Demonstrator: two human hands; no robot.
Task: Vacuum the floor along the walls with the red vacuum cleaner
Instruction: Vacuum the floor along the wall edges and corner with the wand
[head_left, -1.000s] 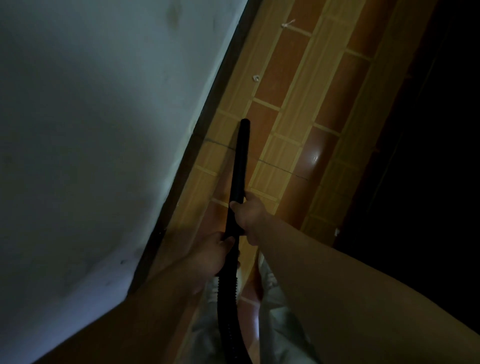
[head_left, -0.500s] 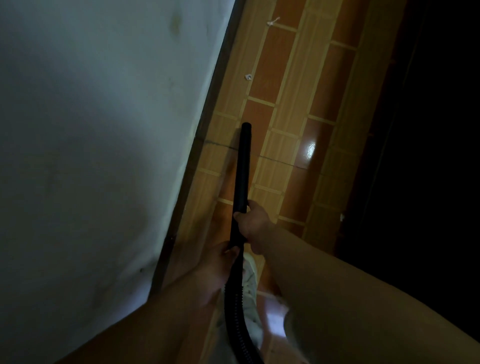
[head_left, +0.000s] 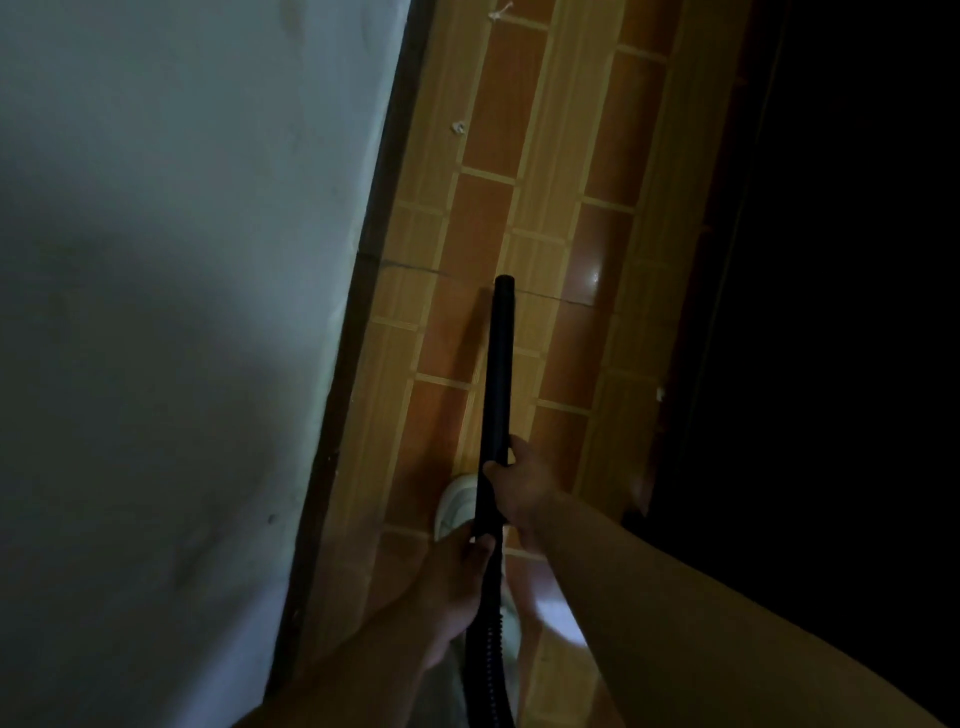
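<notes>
Vacuum wand (head_left: 501, 364) in right hand (head_left: 519, 493)

- Left boundary: wall (head_left: 182, 312), closed along its whole length and edged by a dark skirting (head_left: 363, 312).
- Right boundary: an unlit dark mass (head_left: 831, 260); what it is cannot be told.
- Free room: a tiled floor (head_left: 571, 156) strip is left open between the two, running forward.
- Lane centre: taken up by the tube (head_left: 501, 364), which is gripped by the right hand (head_left: 524, 488) and the left hand (head_left: 457, 587).
- Tube to skirting: bare floor is seen, blocked at the near end by a shoe (head_left: 457, 501).
- Ahead of the tip: a scrap (head_left: 457, 127) is found near the skirting, and a second scrap (head_left: 500, 11) farther on.
</notes>
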